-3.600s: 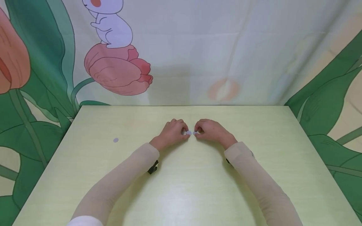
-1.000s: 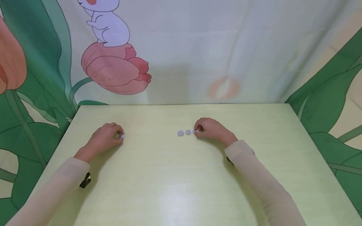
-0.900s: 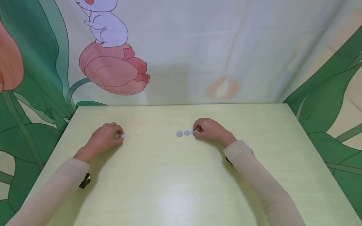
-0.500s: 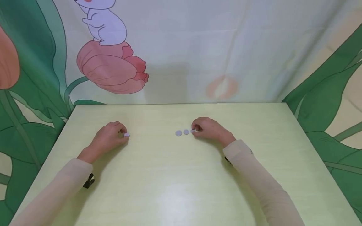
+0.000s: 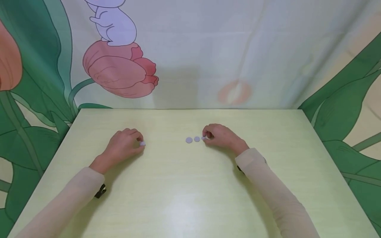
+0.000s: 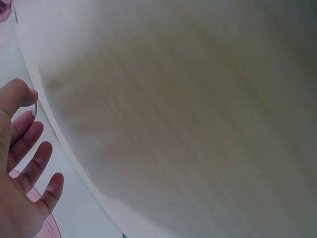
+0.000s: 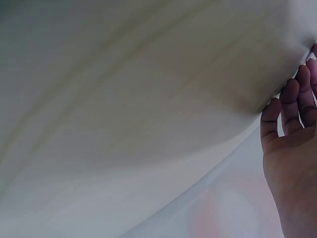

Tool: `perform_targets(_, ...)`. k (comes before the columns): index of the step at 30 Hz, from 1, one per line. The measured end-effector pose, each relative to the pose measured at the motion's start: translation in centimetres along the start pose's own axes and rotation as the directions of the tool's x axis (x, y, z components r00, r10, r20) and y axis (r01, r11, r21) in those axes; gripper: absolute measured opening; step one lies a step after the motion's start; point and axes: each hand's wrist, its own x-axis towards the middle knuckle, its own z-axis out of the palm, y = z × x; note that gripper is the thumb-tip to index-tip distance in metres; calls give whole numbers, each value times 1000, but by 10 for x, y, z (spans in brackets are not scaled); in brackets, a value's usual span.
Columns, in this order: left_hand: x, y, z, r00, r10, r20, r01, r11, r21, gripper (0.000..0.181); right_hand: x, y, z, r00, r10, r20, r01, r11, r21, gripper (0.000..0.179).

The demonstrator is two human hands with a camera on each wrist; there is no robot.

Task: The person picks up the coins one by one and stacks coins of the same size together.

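My left hand (image 5: 126,145) pinches a small silver-grey coin (image 5: 142,143) between thumb and index finger, over the left part of the table. The left wrist view shows this coin (image 6: 34,108) nearly edge-on at the fingertips, with the other fingers spread. To the right of centre, my right hand (image 5: 221,137) pinches another coin (image 5: 203,138) at the table surface, partly covered by its fingers. Just left of it lie two flat coins in a row, a nearer one (image 5: 197,139) and a slightly larger one (image 5: 189,140). The right wrist view cuts off those fingertips.
The pale wooden table (image 5: 184,185) fills the lower view, its far edge meeting a hanging curtain (image 5: 190,49) printed with a rabbit and tulips. A black strap (image 5: 100,191) shows under the left sleeve.
The left hand first left the coin row and took the coin lying at far left. Since then it has moved right with that coin. The right hand stays in place.
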Motion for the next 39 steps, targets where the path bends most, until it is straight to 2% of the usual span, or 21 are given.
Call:
perform_targets(7,10,16,1,997,70,-28,-70,998,9,12,-1,0,0,1000,-8,-12,8,1000,-3,11)
perform_targets(16,24,46,9,991,128,-31,-129,992,-7,12,-2,0,-1,1000,-4,-10,4,1000,2,11)
perform_targets(25,36,79,22,973,224,-55,-225,974,-12,8,-1,1,2,1000,-19,-13,19,1000,-2,11)
perform_targets(32,41,95,28,971,234,-58,-235,972,-15,8,1,1,3,1000,-3,3,3,1000,0,12)
perform_targets(39,46,106,30,956,291,-39,-287,954,89,8,0,-1,1,1000,28,10,-29,999,23,13)
